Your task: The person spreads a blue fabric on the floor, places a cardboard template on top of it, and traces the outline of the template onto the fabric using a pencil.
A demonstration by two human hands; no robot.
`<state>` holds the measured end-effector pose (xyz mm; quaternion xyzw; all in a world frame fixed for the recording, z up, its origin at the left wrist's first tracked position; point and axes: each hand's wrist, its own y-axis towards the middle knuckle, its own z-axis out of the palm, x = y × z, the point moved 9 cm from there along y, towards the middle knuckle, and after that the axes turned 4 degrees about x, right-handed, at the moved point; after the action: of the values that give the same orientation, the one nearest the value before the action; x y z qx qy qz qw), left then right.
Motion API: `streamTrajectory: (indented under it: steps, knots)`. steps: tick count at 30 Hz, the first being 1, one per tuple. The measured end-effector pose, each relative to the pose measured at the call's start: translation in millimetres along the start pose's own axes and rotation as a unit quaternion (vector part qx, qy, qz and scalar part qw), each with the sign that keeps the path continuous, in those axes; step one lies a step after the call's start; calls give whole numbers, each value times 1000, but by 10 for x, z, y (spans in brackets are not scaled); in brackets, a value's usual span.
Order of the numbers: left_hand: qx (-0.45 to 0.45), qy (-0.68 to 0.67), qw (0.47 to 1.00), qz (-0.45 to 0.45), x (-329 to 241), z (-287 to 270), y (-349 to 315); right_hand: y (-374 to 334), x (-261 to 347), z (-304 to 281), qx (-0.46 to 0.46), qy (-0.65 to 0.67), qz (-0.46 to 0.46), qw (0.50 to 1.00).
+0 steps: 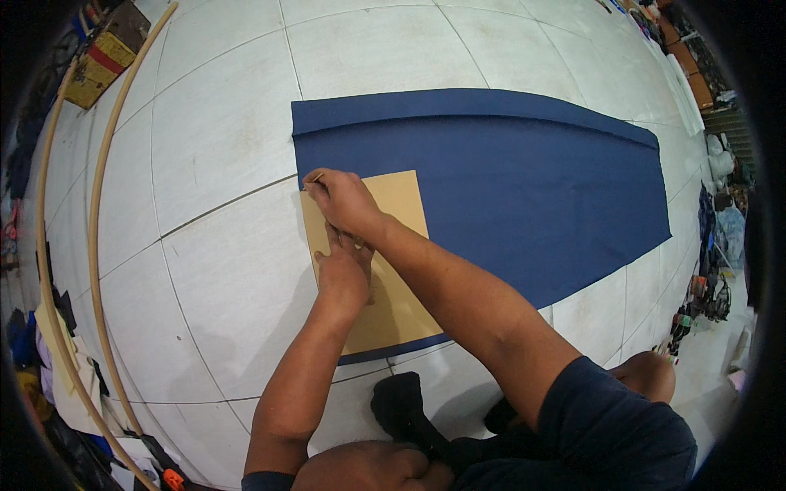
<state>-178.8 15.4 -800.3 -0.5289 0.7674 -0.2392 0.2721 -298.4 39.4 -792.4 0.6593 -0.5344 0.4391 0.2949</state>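
Fingers (316, 195) of the right hand (344, 203) were bent and drawn together at the tips, apparently pinching a thin tan piece (318, 177) too small to identify, just at the upper left corner of a tan rectangular card (393, 304). Just below, the left hand (347, 272) lay palm down on that card, its fingers spread apart and grasping nothing. Both hands were close together, the right wrist passing just above the left fingertips in the view.

The card rested flat on the left end of a dark blue cloth (532, 188), its left side near the cloth's left edge and a narrow blue strip showing below its lower edge. A fold or ridge ran along the cloth's far side, and the cloth narrowed toward the right. It was spread on a white tiled floor (225, 143).

A foot in a black sock (398, 403) stood near the cloth's lower edge. Well apart at the left were two curved tan rods (94, 221), with a yellow and red box (98, 67) beside their upper ends.
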Motion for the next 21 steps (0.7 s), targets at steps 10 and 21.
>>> streamTrajectory:
  steps: [10, 21]
  knots:
    - [-17, 6, 1000, -2, 5, 31, 43, -26, -42, -31, 21, -91, 8, 996]
    - [-10, 5, 1000, -6, -64, -90, 9, -517, -555, -1229, -95, -137, 57, 984]
